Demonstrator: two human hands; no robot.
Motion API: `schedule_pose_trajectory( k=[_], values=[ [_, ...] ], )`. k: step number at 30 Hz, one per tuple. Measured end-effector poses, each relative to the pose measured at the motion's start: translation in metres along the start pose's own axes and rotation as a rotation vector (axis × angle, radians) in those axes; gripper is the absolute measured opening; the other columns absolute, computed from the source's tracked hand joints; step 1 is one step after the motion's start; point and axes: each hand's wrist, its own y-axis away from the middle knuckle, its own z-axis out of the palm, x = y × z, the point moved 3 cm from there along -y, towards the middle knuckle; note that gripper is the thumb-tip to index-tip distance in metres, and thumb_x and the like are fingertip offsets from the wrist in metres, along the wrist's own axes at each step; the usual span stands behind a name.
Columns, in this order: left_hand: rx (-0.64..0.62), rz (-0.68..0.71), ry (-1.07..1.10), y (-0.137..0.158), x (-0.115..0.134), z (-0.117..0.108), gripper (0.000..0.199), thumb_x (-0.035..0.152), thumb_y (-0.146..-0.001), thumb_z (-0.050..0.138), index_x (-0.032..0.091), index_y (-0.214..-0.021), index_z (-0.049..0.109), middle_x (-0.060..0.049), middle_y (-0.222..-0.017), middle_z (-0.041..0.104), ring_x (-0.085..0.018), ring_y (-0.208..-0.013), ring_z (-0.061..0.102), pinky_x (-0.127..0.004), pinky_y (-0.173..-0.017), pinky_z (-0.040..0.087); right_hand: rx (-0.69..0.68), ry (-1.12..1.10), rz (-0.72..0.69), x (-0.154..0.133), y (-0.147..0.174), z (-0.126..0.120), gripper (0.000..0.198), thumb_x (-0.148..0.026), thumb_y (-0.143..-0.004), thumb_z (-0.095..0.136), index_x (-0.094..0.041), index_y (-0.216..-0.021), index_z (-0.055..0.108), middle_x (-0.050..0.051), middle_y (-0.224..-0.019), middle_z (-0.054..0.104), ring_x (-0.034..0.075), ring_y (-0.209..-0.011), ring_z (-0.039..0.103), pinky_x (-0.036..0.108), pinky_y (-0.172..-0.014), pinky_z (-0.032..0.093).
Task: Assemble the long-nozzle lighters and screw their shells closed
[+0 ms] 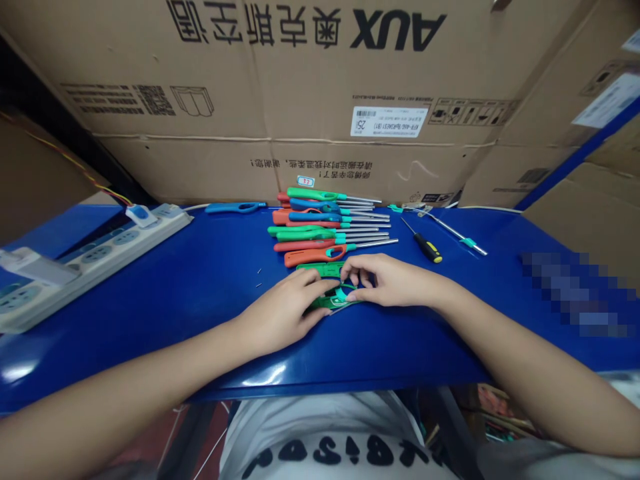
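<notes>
On the blue table, my left hand (293,303) is closed, with thumb and fingertips on a green stick-lighter shell half (323,303). Around the front of this shell, my right hand (383,280) has its fingers curled and its thumb by a teal part (343,293). What lies between the right fingertips is largely hidden. Just behind the hands is another green shell half (320,269), partly covered by fingers. Beyond it lies a row of stick lighters in orange, red, green and blue, the nearest being an orange lighter (315,255) with a metal tube.
To the right lie a black-and-yellow screwdriver (427,248) and a metal tube with teal ends (453,230). Two tiny pins (259,271) lie left of the hands. A blue lighter shell (233,208), a power strip (100,260) and a large cardboard box (225,133) border the work area.
</notes>
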Motion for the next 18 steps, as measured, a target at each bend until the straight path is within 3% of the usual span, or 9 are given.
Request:
schedule_pose_trajectory(
  k=[6,12,18],
  values=[
    [-0.006,-0.056,0.052,-0.001,-0.003,-0.001,0.046,0.027,-0.092,0.066,0.017,-0.136,0.057,-0.013,-0.122,0.06,-0.028,-0.116,0.059,-0.044,-0.103,0.05,-0.036,0.147,-0.065,-0.008,0.004,-0.004,0.027,-0.033,-0.089,0.07,-0.016,-0.109,0.066,0.001,-0.085,0.062,0.012,-0.069,0.053,0.024,-0.064,0.041],
    [0.008,-0.055,0.118,-0.003,0.001,-0.003,0.03,0.036,-0.096,0.061,0.019,-0.121,0.066,-0.009,-0.11,0.063,-0.025,-0.105,0.063,-0.04,-0.093,0.054,-0.035,0.315,-0.116,-0.016,0.007,-0.001,0.026,-0.036,-0.093,0.064,-0.019,-0.112,0.067,0.003,-0.091,0.067,0.015,-0.074,0.055,0.026,-0.064,0.037],
    [0.064,-0.058,0.132,-0.003,-0.002,0.0,0.025,0.03,-0.094,0.063,0.018,-0.115,0.068,-0.007,-0.1,0.065,-0.021,-0.091,0.065,-0.035,-0.083,0.055,-0.054,0.26,-0.052,-0.016,0.005,0.001,0.026,-0.041,-0.091,0.067,-0.018,-0.103,0.068,0.001,-0.084,0.067,0.012,-0.066,0.054,0.024,-0.06,0.034]
  ],
)
